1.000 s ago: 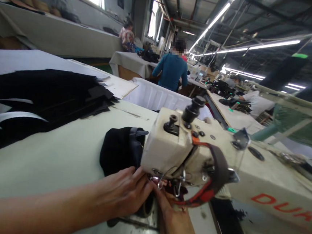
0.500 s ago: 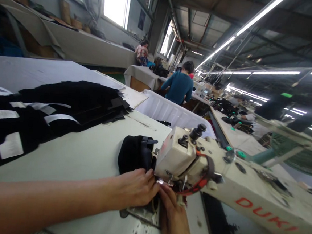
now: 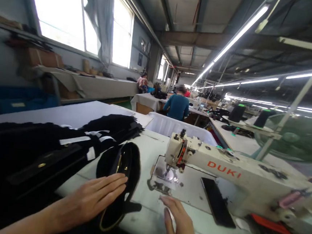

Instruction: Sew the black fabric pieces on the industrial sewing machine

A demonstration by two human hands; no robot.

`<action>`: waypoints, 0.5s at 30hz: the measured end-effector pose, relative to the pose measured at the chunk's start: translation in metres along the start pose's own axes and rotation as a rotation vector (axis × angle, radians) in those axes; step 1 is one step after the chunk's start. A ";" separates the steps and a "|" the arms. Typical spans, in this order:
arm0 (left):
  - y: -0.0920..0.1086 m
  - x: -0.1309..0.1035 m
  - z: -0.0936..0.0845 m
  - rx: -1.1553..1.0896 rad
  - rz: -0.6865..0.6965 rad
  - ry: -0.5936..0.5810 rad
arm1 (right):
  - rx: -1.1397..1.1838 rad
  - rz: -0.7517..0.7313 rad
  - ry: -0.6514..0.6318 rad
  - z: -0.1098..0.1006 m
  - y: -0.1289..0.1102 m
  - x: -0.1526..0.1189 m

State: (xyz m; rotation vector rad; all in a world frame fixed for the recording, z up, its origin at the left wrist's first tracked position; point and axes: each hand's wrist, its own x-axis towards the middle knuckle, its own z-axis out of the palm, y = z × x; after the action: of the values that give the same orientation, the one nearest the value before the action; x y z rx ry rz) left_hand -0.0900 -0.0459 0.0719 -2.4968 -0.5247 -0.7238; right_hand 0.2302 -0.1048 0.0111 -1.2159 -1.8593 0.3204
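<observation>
A black fabric piece with a shiny dark strip and a gold-coloured zip-like edge lies left of the sewing machine. My left hand rests on it, fingers stretched flat and close together; its thumb is hidden. Over the table in front of the needle plate, my right hand is empty, with thumb and fingers apart and slightly bent. Nothing lies under the needle. A dark tab sticks out of the black piece toward the right hand.
Stacked black fabric pieces with white labels cover the left side. A black phone lies on the machine bed. Pink-handled snips rest at the machine's right. Behind stands a white bin; a person sits beyond.
The black piece has come out from under the needle and moved left with my left hand. My right hand has let go and drawn back. The view has turned and shifted.
</observation>
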 end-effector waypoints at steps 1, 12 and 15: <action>0.010 -0.009 -0.020 0.010 -0.017 0.020 | 0.128 0.074 -0.053 0.005 -0.018 0.003; 0.064 -0.041 -0.104 0.152 -0.026 0.119 | 1.100 0.432 -0.342 0.064 -0.144 0.032; 0.048 -0.047 -0.094 0.124 -0.109 0.065 | 1.076 0.382 -0.322 0.087 -0.127 0.045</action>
State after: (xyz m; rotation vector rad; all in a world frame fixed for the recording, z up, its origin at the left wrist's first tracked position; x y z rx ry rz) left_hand -0.1408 -0.1462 0.0989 -2.3363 -0.6649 -0.7864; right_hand 0.0781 -0.1092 0.0613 -0.7341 -1.3021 1.5608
